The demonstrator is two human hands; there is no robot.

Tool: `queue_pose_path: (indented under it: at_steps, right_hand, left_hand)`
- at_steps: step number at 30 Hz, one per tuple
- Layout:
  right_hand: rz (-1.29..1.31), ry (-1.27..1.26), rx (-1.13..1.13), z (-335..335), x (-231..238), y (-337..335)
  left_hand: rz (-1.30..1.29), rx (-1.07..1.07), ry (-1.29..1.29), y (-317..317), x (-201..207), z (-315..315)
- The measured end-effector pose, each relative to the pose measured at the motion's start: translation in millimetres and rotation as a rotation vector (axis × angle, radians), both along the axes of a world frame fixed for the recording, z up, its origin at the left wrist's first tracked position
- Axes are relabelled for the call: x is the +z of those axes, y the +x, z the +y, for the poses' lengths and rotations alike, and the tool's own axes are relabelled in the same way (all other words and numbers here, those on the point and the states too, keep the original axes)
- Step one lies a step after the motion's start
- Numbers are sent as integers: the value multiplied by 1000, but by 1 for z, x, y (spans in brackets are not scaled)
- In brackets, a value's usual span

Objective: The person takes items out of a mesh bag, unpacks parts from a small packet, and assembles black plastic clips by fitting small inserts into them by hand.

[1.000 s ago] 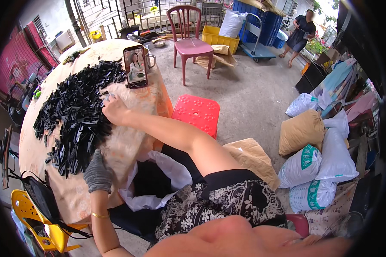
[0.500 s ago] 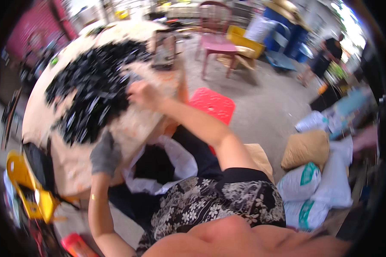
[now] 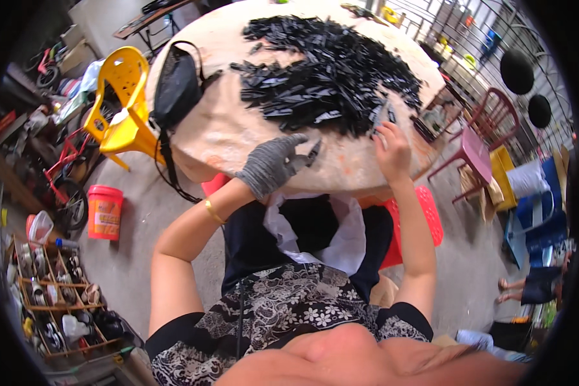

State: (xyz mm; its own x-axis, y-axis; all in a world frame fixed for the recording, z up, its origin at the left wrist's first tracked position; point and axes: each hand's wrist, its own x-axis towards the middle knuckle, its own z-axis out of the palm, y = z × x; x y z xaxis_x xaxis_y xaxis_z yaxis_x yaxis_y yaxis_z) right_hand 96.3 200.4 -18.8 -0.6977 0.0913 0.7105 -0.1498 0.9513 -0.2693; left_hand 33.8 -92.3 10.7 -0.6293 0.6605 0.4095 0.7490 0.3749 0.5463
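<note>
A big heap of black plastic strips (image 3: 331, 71) covers the far half of a round beige table (image 3: 225, 128). My left hand (image 3: 273, 164), in a grey knit glove, rests on the table's near edge and grips small dark cutters (image 3: 312, 153). My bare right hand (image 3: 391, 147) is at the heap's near right edge, fingers pinched on one black strip (image 3: 378, 117). A white plastic bag (image 3: 341, 235) hangs open under the table edge over my lap.
A black shoulder bag (image 3: 177, 90) hangs on a yellow plastic chair (image 3: 119, 106) at the table's left. An orange bucket (image 3: 104, 211), a shoe rack (image 3: 58, 302), a red stool (image 3: 428, 222), a dark red chair (image 3: 476, 138) and a propped phone (image 3: 434, 119) stand around. Another person's feet (image 3: 514, 289) show far right.
The view has swung round, so the table now lies ahead. My gloved left hand rose from the table's side to its near edge. My right hand stays at the heap.
</note>
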Motion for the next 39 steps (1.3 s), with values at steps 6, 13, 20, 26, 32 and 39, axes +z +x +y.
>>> queue_pose_path:
  at_steps: [6, 13, 20, 26, 32, 39]
  right_hand:
    - [-51, -54, -60, 10, -6, -5]
    - [43, -2, 76, -9, 5, 11]
    - [13, -200, 521, -100, 50, -3]
    - [-325, -72, 792, -219, 72, -75]
    - [-517, -533, 682, -282, 41, -168]
    - [-790, -907, 722, -262, 38, -147]
  left_hand:
    - [57, 74, 32, -18, 3, -13]
    - [623, 795, 12, -121, 34, -137]
    - [92, 822, -91, -123, 2, -205]
    - [61, 674, 28, -124, -3, -182]
    - [141, 425, 277, -111, -20, -156]
    - [-13, 300, 287, -74, -14, -133]
